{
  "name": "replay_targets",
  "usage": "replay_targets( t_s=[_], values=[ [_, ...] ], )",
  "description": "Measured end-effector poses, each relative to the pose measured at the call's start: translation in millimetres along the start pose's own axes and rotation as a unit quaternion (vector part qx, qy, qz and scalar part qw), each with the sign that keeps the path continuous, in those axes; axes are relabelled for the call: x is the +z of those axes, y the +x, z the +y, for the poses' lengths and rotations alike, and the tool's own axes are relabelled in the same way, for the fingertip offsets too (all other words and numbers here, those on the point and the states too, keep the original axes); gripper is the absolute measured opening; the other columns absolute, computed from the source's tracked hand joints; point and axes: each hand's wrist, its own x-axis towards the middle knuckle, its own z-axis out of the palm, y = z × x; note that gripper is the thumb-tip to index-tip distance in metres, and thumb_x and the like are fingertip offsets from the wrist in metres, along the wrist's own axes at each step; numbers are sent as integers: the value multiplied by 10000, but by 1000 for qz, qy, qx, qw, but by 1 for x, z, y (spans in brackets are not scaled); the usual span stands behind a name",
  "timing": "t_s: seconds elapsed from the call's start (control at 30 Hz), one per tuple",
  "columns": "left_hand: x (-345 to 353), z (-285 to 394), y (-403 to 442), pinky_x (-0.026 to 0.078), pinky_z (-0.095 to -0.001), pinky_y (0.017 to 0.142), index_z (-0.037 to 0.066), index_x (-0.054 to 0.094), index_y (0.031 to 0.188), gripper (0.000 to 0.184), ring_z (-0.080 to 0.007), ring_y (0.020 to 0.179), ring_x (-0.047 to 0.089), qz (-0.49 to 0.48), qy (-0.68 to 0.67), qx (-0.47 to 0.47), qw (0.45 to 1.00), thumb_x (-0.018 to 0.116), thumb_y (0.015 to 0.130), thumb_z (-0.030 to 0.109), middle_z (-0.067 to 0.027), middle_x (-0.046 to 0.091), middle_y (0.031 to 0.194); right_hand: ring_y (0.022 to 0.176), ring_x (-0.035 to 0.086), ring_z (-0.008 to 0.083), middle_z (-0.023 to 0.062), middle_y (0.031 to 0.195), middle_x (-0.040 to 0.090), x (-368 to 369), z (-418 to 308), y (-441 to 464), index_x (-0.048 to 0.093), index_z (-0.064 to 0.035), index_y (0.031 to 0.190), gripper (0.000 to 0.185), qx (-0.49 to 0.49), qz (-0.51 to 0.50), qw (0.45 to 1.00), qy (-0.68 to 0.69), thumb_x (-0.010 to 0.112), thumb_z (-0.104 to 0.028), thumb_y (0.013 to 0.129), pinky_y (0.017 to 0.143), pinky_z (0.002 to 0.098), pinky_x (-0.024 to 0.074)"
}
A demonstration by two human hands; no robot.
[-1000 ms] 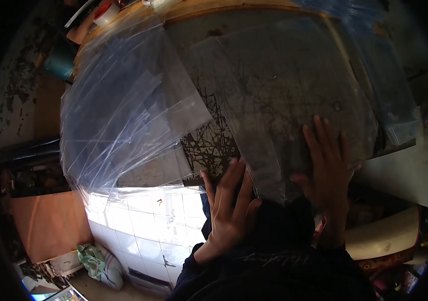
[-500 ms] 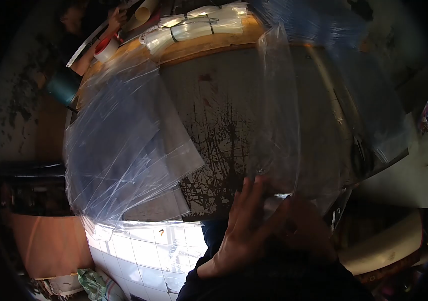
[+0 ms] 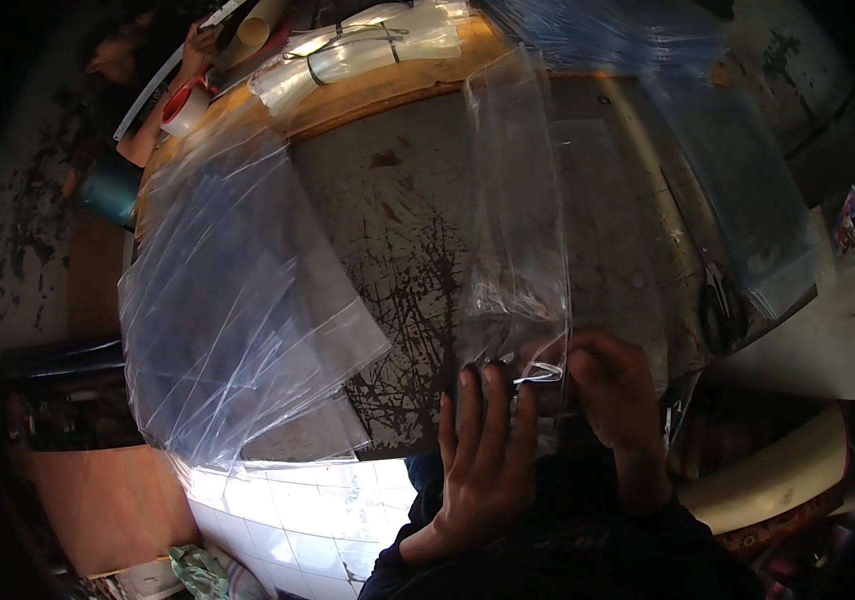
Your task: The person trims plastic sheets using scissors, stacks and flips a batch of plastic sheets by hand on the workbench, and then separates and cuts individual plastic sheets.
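A long clear plastic bag (image 3: 517, 200) lies lengthwise on the dark, scratched work surface (image 3: 387, 290). My left hand (image 3: 482, 440) rests flat with fingers stretched at the bag's near end, which is creased and shiny. To its right, my right hand (image 3: 619, 385) has its fingers curled, thumb and forefinger pinched at the bag's near right edge. A bright fold of plastic shows between the two hands. On the left, a fanned pile of clear plastic bags (image 3: 217, 290) reaches over the surface's near edge.
Bundled clear plastic strips (image 3: 357, 55) lie on the wooden far edge, near a tape roll (image 3: 185, 108). More bluish plastic (image 3: 647, 45) covers the far right. Dark-handled scissors (image 3: 719, 310) lie at the right. Another person's arm (image 3: 142, 135) shows at the upper left.
My right hand has moved up and right, apart from my left hand. My left hand has spread flatter on the bag. The bag's near end has become more creased. The view has shifted slightly.
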Motion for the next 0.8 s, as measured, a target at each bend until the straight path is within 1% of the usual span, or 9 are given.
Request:
replay_targets(
  t_s=[0.07,0.1,0.17,0.23,0.27,0.33,0.37,0.43,0.8],
  values=[
    [-4,1,1,254,-551,997,-42,485,1203,446,-447,1223,360,-7,-36,-12,999,500,801,148,-293,404,1281,783,550,57,50,918,633,0,0,1,593,25,977,151,7,-3,1000,10,505,-53,882,681,193,442],
    [-5,0,1,254,-551,997,-42,485,1203,446,-447,1223,360,-8,-36,-13,999,500,801,148,-293,404,1281,805,561,70,55,920,631,1,-1,1,592,28,979,155,12,-4,1000,19,498,-53,886,693,202,456],
    [-5,-1,1,236,-553,1012,-116,398,1229,560,-465,1252,298,-17,-49,-1,999,561,767,155,-328,350,1303,827,572,82,61,922,630,1,-3,0,592,32,982,160,20,-4,999,28,492,-52,889,705,212,471],
    [-4,-1,0,242,-549,1013,-121,390,1233,590,-460,1251,304,-14,-50,-3,999,582,757,171,-327,354,1300,878,593,137,98,949,621,1,-5,-1,576,53,987,168,58,13,997,45,470,-42,898,754,268,509],
    [-4,-1,0,248,-545,1013,-126,381,1237,622,-456,1250,309,-10,-50,-5,999,602,747,187,-327,358,1298,878,593,137,98,949,621,1,-6,-1,576,53,987,168,60,16,997,46,470,-42,898,754,268,509],
    [-4,-1,0,254,-544,1011,-124,381,1239,635,-451,1249,314,-12,-51,-8,999,613,742,196,-325,362,1296,903,601,189,137,980,607,1,-7,-1,555,75,1004,191,54,-5,994,97,432,-37,911,789,324,525],
    [-3,-2,0,260,-542,1009,-121,381,1242,648,-446,1248,319,-10,-51,-13,999,623,738,205,-323,366,1295,903,601,189,137,980,607,2,-7,-1,555,75,1004,191,54,-4,994,97,432,-37,911,789,324,525],
    [-1,-3,-1,262,-542,1008,-121,384,1242,645,-444,1246,324,-3,-45,-10,999,623,740,207,-322,369,1293,916,604,218,159,1000,596,3,-9,0,539,83,1020,209,60,-17,992,107,401,-41,923,807,347,526],
    [0,-3,-1,266,-546,1005,-120,401,1231,611,-442,1237,341,6,-36,-8,999,585,776,244,-314,386,1286,951,594,225,169,1008,588,0,-6,2,531,80,1023,221,46,-47,991,121,382,-56,931,835,348,510]
  ],
)
